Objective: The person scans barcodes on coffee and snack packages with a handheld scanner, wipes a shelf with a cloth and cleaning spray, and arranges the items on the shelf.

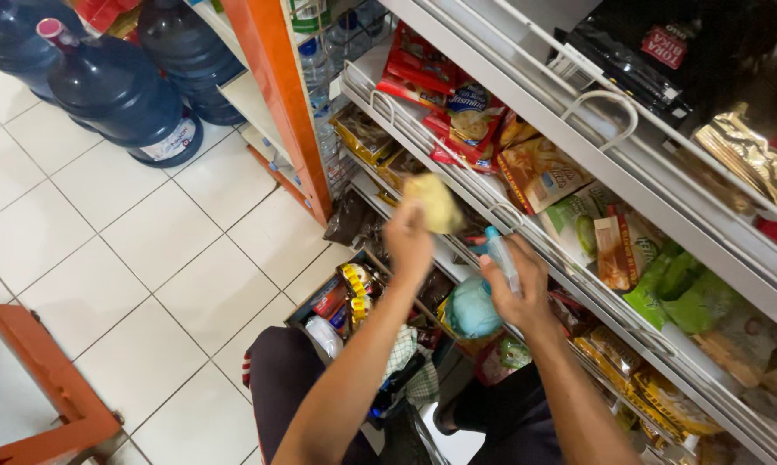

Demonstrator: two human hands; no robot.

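- Left hand [408,244]: fingers pressed together around a yellow cloth [433,202]; the cloth bunches above the knuckles and is held up in front of the white wire shelf rail [492,200]. Whether the cloth touches the rail cannot be told.
- Right hand [519,288]: fingers wrapped round the neck of a spray bottle [475,303]; the pale trigger head shows above the fist, and the rounded teal body hangs below the hand, to its left.
- The two hands: near each other, apart, the left one higher and further left; both forearms reach up from the bottom edge of the view.
- White wire shelves [595,164]: tiers slanting from upper left to lower right, just beyond both hands.
- Snack packets [539,172]: red, orange and green bags standing in rows on the tiers, behind the rails.
- Gold foil bag [750,155]: on the upper tier at the right edge.
- Box of small goods [345,297]: on the floor below the left forearm, beside the person's dark-trousered knee [281,379].
- Orange shelf post [281,95]: upright, left of the wire shelves.
- Blue water jugs [121,95]: three large ones standing together on the white tiled floor [147,258], well apart from the hands.
- Orange frame [52,387]: at the lower left corner.
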